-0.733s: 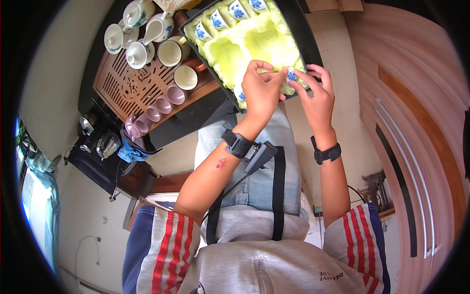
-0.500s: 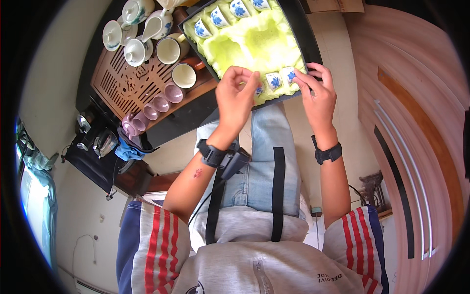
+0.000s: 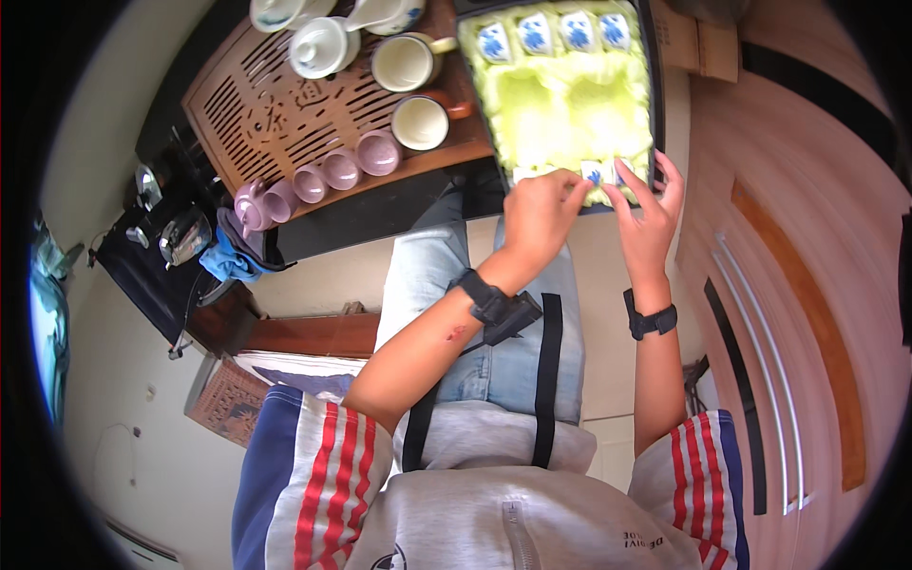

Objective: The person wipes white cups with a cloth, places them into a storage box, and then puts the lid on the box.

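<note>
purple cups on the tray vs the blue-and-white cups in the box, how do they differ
Color: the purple cups show no blue motif; the blue-and-white cups have one on white. Pose: the purple cups turn their open mouths to the camera, while the far row of blue-and-white cups shows its sides. Place: the purple cups are on the wooden tray, the blue-and-white cups in yellow-green lining. Both are arranged in rows.

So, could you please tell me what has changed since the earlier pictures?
Since the picture just before, the left hand has moved rightward along the near row of the box, to a blue-and-white teacup. The view has turned too. The right hand stays at that row's right end; the four far-row teacups remain in the lining.
</note>
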Tool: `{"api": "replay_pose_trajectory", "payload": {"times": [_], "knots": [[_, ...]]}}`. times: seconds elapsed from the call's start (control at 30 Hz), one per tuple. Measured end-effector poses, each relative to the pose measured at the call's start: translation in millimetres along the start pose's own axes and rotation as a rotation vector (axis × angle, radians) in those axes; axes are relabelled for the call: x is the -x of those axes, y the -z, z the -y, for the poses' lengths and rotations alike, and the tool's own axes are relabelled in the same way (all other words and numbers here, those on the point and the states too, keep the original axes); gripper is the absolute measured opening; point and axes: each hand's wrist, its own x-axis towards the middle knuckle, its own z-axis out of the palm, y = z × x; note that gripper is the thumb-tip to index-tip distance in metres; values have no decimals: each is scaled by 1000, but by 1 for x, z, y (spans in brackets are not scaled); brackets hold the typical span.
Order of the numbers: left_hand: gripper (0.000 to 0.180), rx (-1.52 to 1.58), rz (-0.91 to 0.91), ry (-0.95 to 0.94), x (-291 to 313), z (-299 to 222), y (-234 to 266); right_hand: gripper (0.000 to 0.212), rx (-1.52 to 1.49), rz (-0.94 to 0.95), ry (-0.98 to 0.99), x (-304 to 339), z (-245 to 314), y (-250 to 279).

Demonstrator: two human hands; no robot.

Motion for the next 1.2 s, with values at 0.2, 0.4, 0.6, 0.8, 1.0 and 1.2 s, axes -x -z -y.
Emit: {"api": "replay_pose_trajectory", "payload": {"times": [0.2,0.4,0.6,0.8,1.0,1.2], "knots": [[30,329,65,-88,12,1,32,30,112,-4,34,-11,25,1],[34,330,49,-81,43,28,149,27,272,-13,160,-28,100,1],[24,-185,-103,-127,78,102,259,23,37,114,322,-27,211,-42],[17,-302,-2,-182,94,160,313,29,88,370,370,-9,267,-109],[17,-240,-107,-175,85,190,331,37,303,490,338,7,276,-172],[15,-265,-89,-355,51,189,338,35,309,510,260,-9,298,-183]]}}
